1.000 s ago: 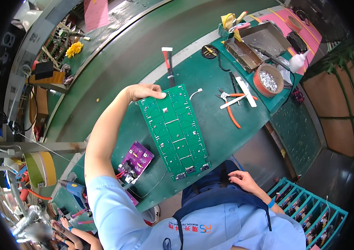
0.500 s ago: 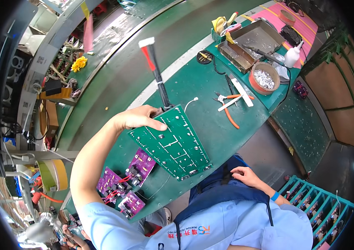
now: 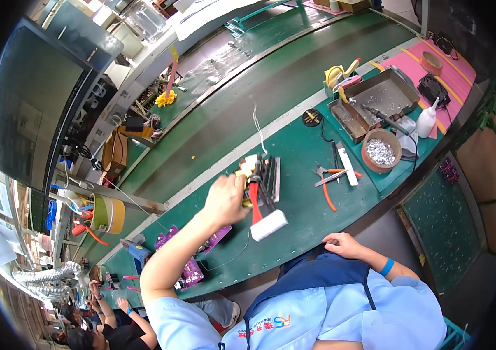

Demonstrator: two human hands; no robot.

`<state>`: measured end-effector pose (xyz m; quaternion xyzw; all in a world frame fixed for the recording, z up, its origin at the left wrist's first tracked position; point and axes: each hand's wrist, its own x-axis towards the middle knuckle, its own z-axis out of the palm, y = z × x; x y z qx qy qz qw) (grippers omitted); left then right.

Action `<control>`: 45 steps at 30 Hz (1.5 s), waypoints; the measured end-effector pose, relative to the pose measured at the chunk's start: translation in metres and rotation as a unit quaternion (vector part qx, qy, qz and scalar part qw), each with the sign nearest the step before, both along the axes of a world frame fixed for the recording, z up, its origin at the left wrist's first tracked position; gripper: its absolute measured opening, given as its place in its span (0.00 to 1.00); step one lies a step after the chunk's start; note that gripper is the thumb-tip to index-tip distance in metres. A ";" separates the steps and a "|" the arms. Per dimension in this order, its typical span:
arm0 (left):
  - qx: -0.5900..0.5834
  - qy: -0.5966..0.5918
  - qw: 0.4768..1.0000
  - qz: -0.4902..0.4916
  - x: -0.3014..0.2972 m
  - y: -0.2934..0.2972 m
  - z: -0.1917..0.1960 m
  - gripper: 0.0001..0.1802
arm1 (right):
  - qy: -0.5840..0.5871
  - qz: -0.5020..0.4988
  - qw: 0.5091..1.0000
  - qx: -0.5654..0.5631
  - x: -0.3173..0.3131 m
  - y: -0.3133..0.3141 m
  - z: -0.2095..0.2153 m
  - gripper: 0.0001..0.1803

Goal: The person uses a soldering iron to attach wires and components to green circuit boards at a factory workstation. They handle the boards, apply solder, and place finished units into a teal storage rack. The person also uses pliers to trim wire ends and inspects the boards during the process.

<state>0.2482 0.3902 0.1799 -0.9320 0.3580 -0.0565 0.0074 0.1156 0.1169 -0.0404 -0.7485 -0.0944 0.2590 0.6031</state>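
Observation:
My left hand (image 3: pixel 224 200) grips a circuit board (image 3: pixel 270 178) by its near-left side, over the workbench. The board is seen nearly edge-on, its black heat sinks and components showing. Red and black wires (image 3: pixel 255 201) run from it to a white connector block (image 3: pixel 269 225), which hangs toward me, and a thin white lead rises from the far side. My fingertips are partly hidden behind the parts. Resting on my apron by the bench edge, my right hand (image 3: pixel 343 245) holds nothing, its fingers loosely apart. Purple circuit boards (image 3: pixel 189 273) with components lie beneath and beside my left forearm.
Orange-handled cutters (image 3: pixel 328 185) and a white-handled tool (image 3: pixel 348 166) lie to the right. Beyond them are a round tub of metal bits (image 3: pixel 381 150), a soldering iron (image 3: pixel 388 120), a metal tray (image 3: pixel 389 96) and a white bottle (image 3: pixel 427 121). Other people work at far left.
My left hand has turned the board over from its green soldered underside, so components and the connector block now face me. The view has shifted left. My right hand stays on my lap.

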 end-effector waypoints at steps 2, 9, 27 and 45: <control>0.027 0.017 0.999 0.013 -0.014 -0.006 -0.015 0.23 | -0.008 0.012 1.000 -0.019 0.003 -0.013 -0.006 0.15; -0.057 0.082 0.979 0.179 -0.009 -0.004 -0.001 0.25 | -0.013 0.082 0.996 -0.018 0.015 -0.039 -0.007 0.15; -0.884 0.136 0.319 0.315 -0.165 -0.028 -0.004 0.23 | 0.272 0.193 0.862 0.382 0.082 0.042 0.075 0.24; -0.952 -0.022 0.151 0.267 -0.331 -0.068 -0.064 0.20 | 0.424 0.339 0.715 0.441 0.022 0.103 0.095 0.22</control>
